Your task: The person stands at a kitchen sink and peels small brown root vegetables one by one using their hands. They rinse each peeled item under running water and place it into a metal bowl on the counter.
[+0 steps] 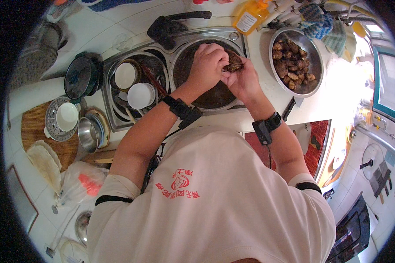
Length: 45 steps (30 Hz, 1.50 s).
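Observation:
Both hands are together above a round metal basin [184, 102] set in the right sink bowl, which holds dark, murky water. My right hand [243, 79] grips a brown, rough-skinned root vegetable [233, 61], perhaps a taro. The fingers of my left hand [209, 62] are bent and pinch at its near left side; whether they hold a separate piece cannot be told. To the right, a steel bowl [318, 77] on the counter contains many small brown tubers [293, 65]. A knife with a black handle [289, 108] lies just below that bowl, its blade partly hidden.
The left sink bowl [108, 110] holds white bowls [139, 96] and chopsticks [154, 80]. A black faucet [164, 29] stands behind the sinks, an orange soap bottle [250, 18] at the back right. Further left are a dark lidded pot [80, 77] and a steel bowl [88, 134].

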{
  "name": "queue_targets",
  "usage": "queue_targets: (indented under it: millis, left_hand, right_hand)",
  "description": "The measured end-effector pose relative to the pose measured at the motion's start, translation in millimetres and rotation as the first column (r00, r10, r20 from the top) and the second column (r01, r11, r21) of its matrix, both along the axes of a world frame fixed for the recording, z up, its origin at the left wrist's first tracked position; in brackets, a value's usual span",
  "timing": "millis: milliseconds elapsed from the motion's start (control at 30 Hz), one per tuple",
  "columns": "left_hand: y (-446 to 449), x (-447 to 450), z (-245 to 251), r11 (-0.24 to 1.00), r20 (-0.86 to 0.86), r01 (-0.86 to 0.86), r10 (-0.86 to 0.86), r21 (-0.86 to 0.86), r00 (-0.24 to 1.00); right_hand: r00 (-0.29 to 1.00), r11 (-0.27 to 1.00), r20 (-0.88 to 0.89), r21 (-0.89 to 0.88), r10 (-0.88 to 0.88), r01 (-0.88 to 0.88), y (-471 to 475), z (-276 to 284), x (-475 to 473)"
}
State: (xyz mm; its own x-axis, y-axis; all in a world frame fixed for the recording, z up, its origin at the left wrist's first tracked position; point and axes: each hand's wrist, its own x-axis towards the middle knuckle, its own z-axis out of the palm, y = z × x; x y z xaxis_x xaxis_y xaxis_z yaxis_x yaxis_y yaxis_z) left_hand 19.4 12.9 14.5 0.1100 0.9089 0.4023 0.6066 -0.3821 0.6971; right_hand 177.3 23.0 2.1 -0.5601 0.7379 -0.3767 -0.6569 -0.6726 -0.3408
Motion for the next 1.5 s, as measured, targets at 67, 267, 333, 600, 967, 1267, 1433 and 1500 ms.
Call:
queue_targets:
  millis: [67,267,333,600,967,1267,1433,1500]
  left_hand:
    - [1.0,3.3,-2.1,1.0,-0.008,-0.014,0.014,-0.002,1.0]
    - [-2.9,-3.5,-8.2,0.989,0.06,-0.145,0.146,-0.029,0.987]
    - [-3.7,-4.1,-6.8,0.997,0.106,-0.08,0.081,-0.01,0.991]
    - [-17.1,-1.2,2.4,0.998,-0.041,0.013,-0.01,0.062,0.999]
    - [-7.5,-2.2,-31.5,0.991,0.066,-0.133,0.132,0.018,0.989]
    - [-14.0,11.2,-48.7,0.996,-0.003,-0.092,0.092,0.0,0.996]
    - [-4.4,25.9,-45.7,0.994,-0.071,0.017,-0.01,0.109,0.997]
    - [-0.4,21.4,-48.3,0.987,-0.111,0.079,-0.063,0.14,0.992]
  right_hand:
    - [1.0,0.997,-0.014,-0.075,-0.02,0.019,3.1,1.0,-0.5]
    - [1.0,0.989,0.002,-0.151,-0.004,0.005,6.8,8.6,2.8]
    - [1.0,0.984,0.008,-0.175,-0.016,0.017,6.4,8.7,3.2]
    - [0.97,0.983,-0.242,-0.182,-0.025,-0.02,8.4,2.7,8.7]
    - [0.982,0.987,-0.18,-0.142,0.05,-0.077,4.9,-0.7,14.9]
    - [0.995,0.964,-0.097,-0.261,0.018,-0.043,1.7,-3.9,39.0]
    - [0.996,0.957,-0.086,-0.292,-0.027,0.0,1.0,-23.3,38.4]
    - [0.997,0.96,-0.065,-0.281,-0.032,0.012,1.2,-27.3,36.6]
